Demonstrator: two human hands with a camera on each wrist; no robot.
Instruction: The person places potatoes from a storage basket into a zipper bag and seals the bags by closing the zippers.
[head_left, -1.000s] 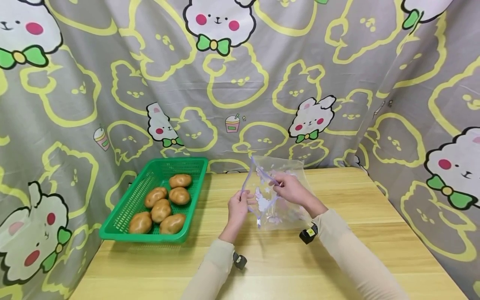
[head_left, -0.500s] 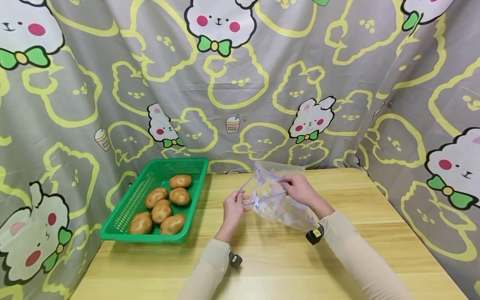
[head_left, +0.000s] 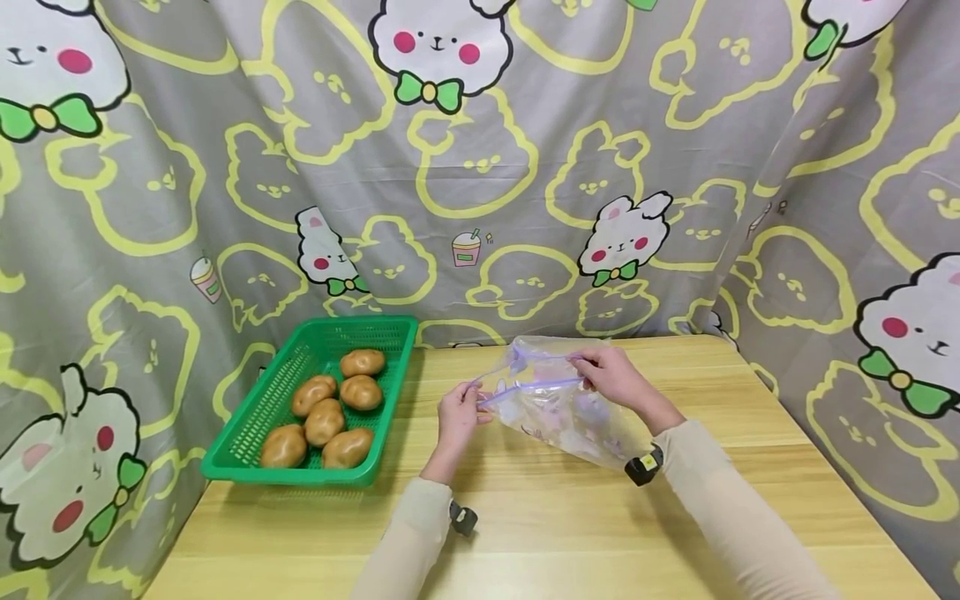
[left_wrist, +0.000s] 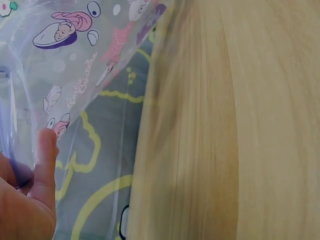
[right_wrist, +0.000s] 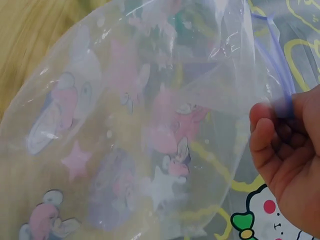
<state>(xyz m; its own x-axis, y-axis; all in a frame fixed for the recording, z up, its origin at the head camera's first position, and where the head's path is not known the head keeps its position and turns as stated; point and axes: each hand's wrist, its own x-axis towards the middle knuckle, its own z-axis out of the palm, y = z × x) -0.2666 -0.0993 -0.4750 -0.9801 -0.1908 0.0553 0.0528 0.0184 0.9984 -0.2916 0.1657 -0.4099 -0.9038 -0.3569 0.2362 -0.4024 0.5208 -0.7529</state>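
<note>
A clear zip bag [head_left: 558,408] printed with pink and purple cartoon figures hangs above the wooden table [head_left: 540,533], stretched between both hands. My left hand [head_left: 459,412] pinches the left end of its purple zip rim. My right hand [head_left: 611,375] pinches the right end of the rim, fingers curled. The bag's mouth gapes slightly between the two rim strips, and its body sags down to the right. In the left wrist view my left hand [left_wrist: 30,195] holds the bag [left_wrist: 75,65] film. The right wrist view shows my right hand [right_wrist: 290,160] gripping the bag [right_wrist: 135,135] rim.
A green plastic basket [head_left: 247,433] holding several brown potatoes [head_left: 324,421] stands on the table's left side. A grey cartoon-rabbit curtain [head_left: 480,158] hangs behind and at both sides. Small black wrist cameras [head_left: 643,467] sit at each sleeve.
Both hands have moved apart, pulling the bag's rim from a loose upright loop into a nearly horizontal line. The bag has swung lower and to the right.
</note>
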